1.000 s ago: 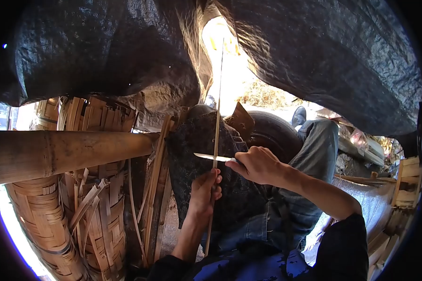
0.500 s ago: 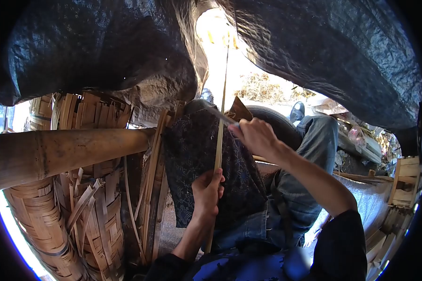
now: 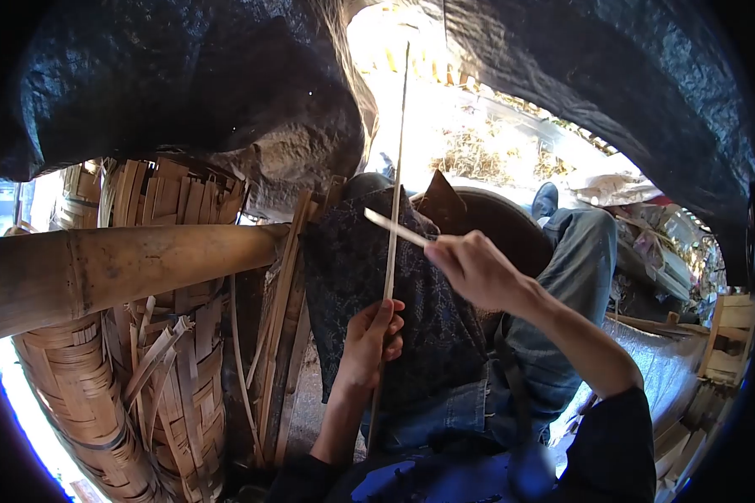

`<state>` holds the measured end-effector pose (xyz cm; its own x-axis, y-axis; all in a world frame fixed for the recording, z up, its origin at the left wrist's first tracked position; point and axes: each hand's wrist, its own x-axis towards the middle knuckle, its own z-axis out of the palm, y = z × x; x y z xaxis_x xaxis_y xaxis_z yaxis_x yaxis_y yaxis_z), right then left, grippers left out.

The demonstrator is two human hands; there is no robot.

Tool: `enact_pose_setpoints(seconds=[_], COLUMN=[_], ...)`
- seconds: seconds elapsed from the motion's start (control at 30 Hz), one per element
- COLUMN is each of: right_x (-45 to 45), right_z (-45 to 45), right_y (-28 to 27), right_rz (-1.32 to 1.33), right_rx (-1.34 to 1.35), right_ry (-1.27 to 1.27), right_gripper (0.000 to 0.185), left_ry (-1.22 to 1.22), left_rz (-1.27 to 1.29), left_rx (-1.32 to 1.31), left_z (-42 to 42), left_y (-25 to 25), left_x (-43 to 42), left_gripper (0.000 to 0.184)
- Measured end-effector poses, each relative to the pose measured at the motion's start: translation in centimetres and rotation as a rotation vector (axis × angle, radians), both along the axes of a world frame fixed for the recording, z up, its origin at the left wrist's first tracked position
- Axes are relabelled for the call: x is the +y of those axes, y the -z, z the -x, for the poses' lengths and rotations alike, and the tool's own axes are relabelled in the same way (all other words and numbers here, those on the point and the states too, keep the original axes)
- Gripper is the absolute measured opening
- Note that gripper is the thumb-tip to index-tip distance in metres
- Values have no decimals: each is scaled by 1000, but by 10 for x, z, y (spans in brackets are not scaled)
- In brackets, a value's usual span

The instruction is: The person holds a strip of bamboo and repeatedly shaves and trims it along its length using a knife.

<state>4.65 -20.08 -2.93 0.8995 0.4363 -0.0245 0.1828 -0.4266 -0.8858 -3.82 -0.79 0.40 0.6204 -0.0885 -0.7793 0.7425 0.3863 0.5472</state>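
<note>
My left hand (image 3: 369, 342) is closed around a long, thin bamboo strip (image 3: 393, 239), which runs from near my waist up toward the bright opening. In my right hand (image 3: 481, 270) is a knife; its pale blade (image 3: 390, 225) lies across the strip, above my left hand. The knife's handle is hidden inside my fingers. Beneath the strip, a dark patterned cloth (image 3: 344, 285) covers my thigh. Whether the blade's edge presses on the strip, I cannot tell.
A thick bamboo pole (image 3: 134, 261) juts in from the left. Below it stand woven bamboo baskets (image 3: 80, 394) with loose slats. Dark plastic sheeting (image 3: 176, 84) hangs overhead. My bent knee in jeans (image 3: 583, 251) is at the right, beside a dark round object (image 3: 512, 230).
My right hand has moved slightly right and down, and the blade now shows brighter. The view has shifted a little. My left hand keeps its grip on the strip.
</note>
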Motion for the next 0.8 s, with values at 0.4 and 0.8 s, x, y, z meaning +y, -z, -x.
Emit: enact_pose_setpoints(seconds=[0.4, 0.8], right_x=[10, -17], right_z=[18, -109], right_y=[-38, 38], right_rz=[542, 574], right_rx=[77, -50], right_ry=[-264, 47], right_gripper=[48, 49], left_ry=[-74, 10], left_rz=[-319, -358], left_rx=[3, -7], left_z=[-1, 0], left_y=[4, -1], left_x=[-23, -28], left_gripper=[23, 24])
